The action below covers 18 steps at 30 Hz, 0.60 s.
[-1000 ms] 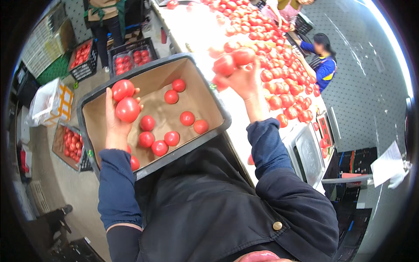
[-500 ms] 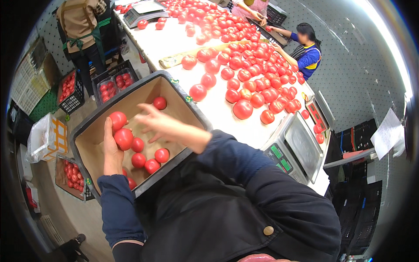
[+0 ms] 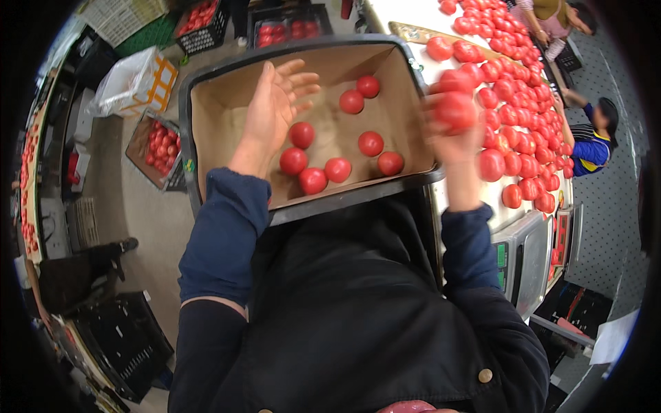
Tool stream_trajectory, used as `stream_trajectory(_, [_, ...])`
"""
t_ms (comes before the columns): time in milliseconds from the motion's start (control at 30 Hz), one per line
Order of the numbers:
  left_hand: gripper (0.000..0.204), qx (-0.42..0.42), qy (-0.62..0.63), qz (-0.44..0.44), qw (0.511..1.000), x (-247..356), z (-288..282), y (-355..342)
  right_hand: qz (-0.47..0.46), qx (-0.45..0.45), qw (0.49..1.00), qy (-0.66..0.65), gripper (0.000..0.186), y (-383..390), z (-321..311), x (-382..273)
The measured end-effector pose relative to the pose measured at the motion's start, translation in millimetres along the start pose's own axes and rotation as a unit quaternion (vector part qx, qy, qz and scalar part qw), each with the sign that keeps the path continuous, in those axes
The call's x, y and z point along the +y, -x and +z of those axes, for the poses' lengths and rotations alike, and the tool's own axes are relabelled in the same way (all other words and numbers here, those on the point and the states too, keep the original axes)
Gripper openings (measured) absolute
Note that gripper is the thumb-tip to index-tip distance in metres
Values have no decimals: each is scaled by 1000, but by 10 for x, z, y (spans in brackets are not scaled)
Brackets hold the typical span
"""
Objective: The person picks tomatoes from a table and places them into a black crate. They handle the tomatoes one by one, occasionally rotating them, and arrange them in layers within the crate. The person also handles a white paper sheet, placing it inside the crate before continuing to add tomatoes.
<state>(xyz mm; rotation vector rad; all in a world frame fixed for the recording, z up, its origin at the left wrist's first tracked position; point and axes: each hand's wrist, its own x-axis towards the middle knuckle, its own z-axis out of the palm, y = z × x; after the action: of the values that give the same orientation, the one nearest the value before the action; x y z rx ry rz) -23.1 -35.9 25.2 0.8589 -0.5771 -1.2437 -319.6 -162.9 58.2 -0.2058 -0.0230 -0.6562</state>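
My left hand (image 3: 274, 103) is over the left part of a dark crate (image 3: 184, 117) lined with brown paper, its fingers spread and nothing in them. Several red tomatoes (image 3: 313, 180) lie loose on the lining, some near the front side and two (image 3: 352, 101) farther back. My right hand (image 3: 458, 141) is at the crate's right rim, by the table edge, smeared by motion. A large tomato (image 3: 454, 111) sits in its fingers. Another blurred tomato (image 3: 456, 81) shows just beyond it; whether the hand holds that one too I cannot tell.
Many tomatoes (image 3: 527, 144) cover the white table (image 3: 451, 199) on the right, behind a wooden strip (image 3: 413, 32). A scale (image 3: 530, 258) stands at the near right. Two people (image 3: 595, 141) work across the table. Crates of tomatoes (image 3: 162, 148) and a white-and-orange basket (image 3: 141, 82) stand on the floor.
The view has swung to the right. My left hand has let go of its two tomatoes and opened. My right hand has gone from over the crate to the table side and now has a tomato.
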Motion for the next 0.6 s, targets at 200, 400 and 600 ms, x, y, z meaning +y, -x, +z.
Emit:
stream_trajectory(200, [27,259,-102,134,951,-26,-132,-26,-268,18,963,-13,91,430,165,-1248])
stream_trajectory(400, [21,315,-148,282,894,154,-125,-12,17,112,891,440,44,-170,47,-370])
stream_trajectory(600, [22,394,-106,340,847,357,-325,42,270,59,567,776,38,-1021,-317,569])
